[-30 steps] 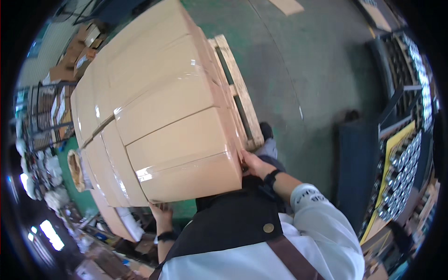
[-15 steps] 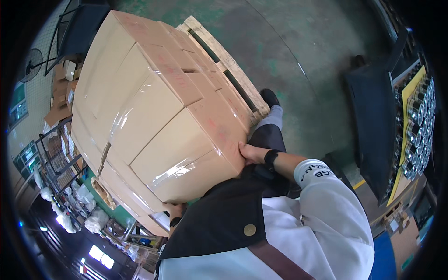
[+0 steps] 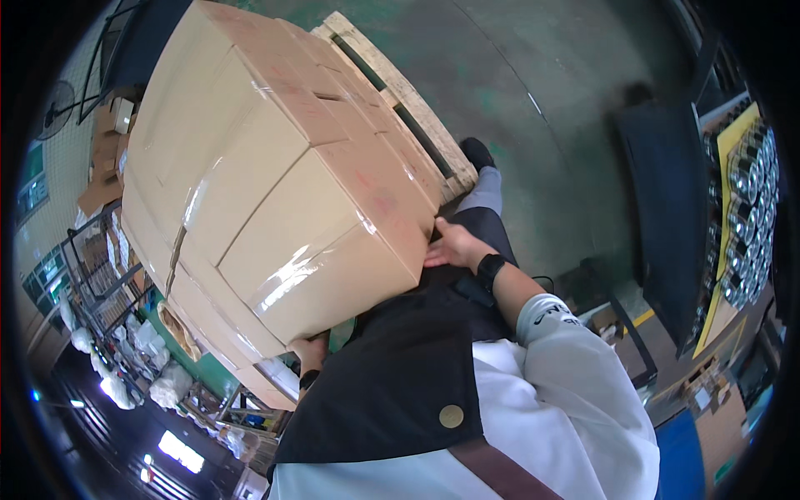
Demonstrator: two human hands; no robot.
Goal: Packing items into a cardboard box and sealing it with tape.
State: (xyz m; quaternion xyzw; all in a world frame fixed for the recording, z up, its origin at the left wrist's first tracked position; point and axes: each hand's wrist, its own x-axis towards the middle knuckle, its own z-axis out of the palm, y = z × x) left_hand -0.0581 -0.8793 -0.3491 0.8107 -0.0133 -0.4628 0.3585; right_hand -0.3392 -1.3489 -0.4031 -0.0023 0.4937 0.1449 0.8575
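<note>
A big taped cardboard box (image 3: pixel 325 250) sits at the near end of a stack of similar boxes, right up against my body. My left hand (image 3: pixel 310 352) grips its near left corner; most of those fingers are hidden behind the carton edge. At the near right corner, my right hand (image 3: pixel 457 247) is open with fingers spread, its fingertips beside the box's side face. Whether they still touch the cardboard, I cannot tell.
A wooden pallet (image 3: pixel 400 92) shows under the stack's right side, with my shoe (image 3: pixel 477 153) beside its corner. On the right stands a dark rack (image 3: pixel 667 225) carrying rows of shiny metal cylinders (image 3: pixel 742 225). Shelving (image 3: pixel 104 258) and loose cartons (image 3: pixel 104 167) stand left.
My right hand has loosened from the near right corner and its fingers have spread. The boxes appear shifted slightly up and left in view. My left hand stays at its corner.
</note>
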